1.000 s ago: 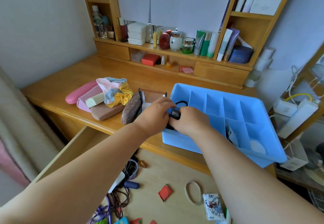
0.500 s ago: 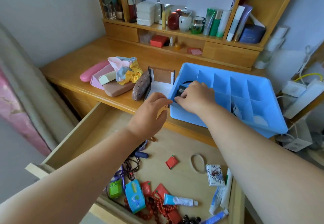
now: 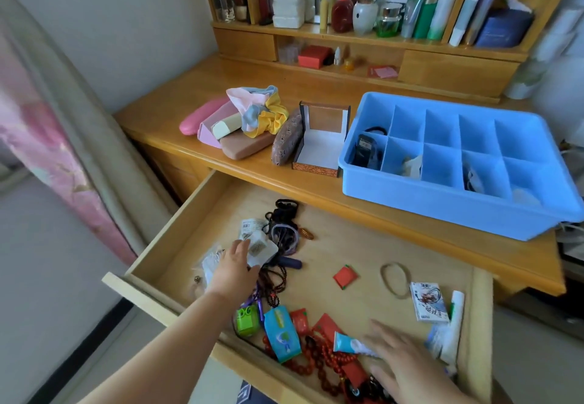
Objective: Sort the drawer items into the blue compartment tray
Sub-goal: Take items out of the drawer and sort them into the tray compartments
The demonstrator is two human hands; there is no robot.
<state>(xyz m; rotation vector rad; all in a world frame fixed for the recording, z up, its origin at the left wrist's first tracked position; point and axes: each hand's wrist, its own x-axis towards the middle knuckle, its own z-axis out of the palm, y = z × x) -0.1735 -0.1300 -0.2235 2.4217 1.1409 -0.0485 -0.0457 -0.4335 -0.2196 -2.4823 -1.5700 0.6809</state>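
Open drawer [image 3: 177,239], white packet [image 3: 260,247] under left hand [image 3: 235,269] fingertips

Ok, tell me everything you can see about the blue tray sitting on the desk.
The blue compartment tray looks like smooth light-blue plastic, rectangular with rounded corners and a rolled rim, split by thin dividers into two rows of five cells. It sits flat on the wooden desk above the open drawer, its left end beside an open hinged box. A dark gadget lies in the near-left cell, a black band in the cell behind; a few pale items occupy other near cells. Neither hand touches it.
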